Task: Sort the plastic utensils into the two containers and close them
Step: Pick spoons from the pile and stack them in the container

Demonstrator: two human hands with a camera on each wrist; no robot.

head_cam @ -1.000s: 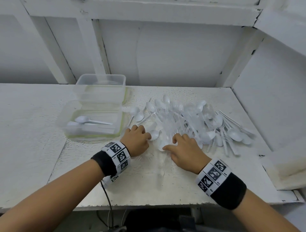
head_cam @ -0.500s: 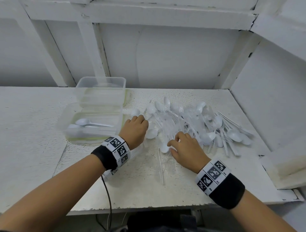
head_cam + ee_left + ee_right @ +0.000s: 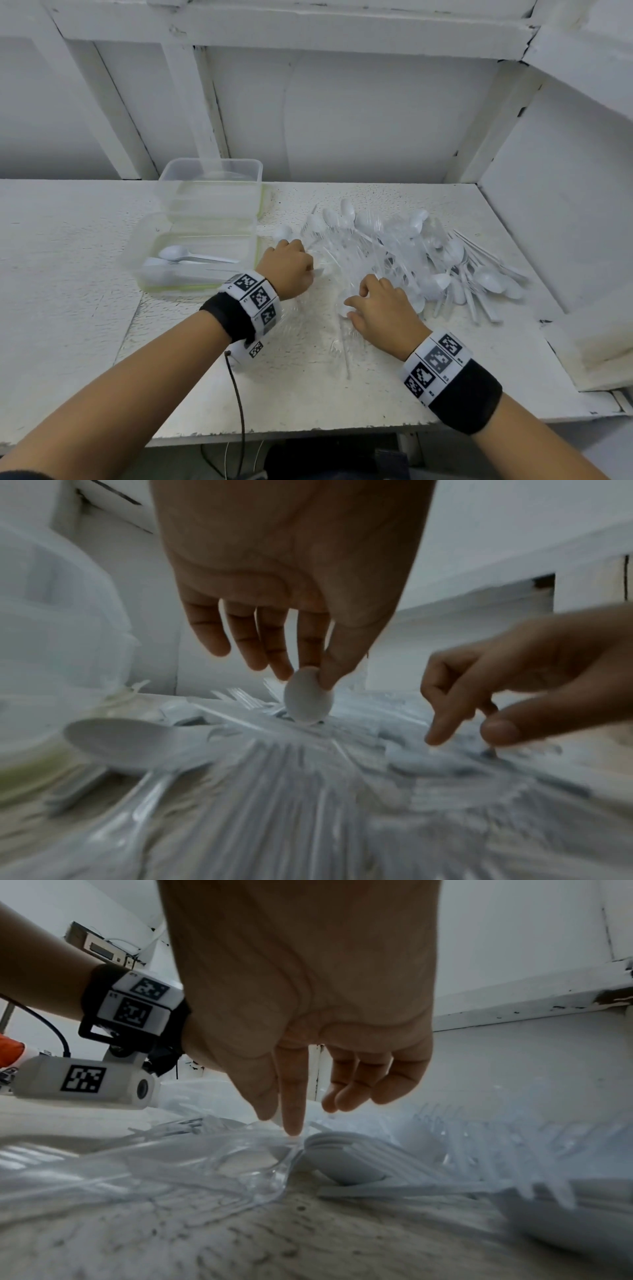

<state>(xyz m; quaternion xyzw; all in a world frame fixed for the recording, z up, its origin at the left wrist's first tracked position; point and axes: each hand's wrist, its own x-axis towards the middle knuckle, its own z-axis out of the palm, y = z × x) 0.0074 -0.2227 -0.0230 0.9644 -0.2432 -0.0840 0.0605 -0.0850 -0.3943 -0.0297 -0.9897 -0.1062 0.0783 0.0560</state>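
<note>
A heap of white spoons and clear forks lies on the white table. My left hand hovers at the heap's left edge, thumb and fingertips pinching the bowl of a white spoon lifted just off the pile. My right hand sits at the heap's near edge. Its index finger and thumb close round the bowl of another white spoon, whose handle points toward me. The near clear container holds a few white spoons. The far clear container behind it looks empty.
Both containers stand open at the left of the heap, on green-edged bases. A white wall and posts close the back, and a side wall closes the right. A raised white ledge sits at the near right. A black cable hangs from my left wrist.
My left hand has moved back and left along the heap toward the containers and now pinches a spoon bowl. My right hand has stayed at the heap's near edge.
</note>
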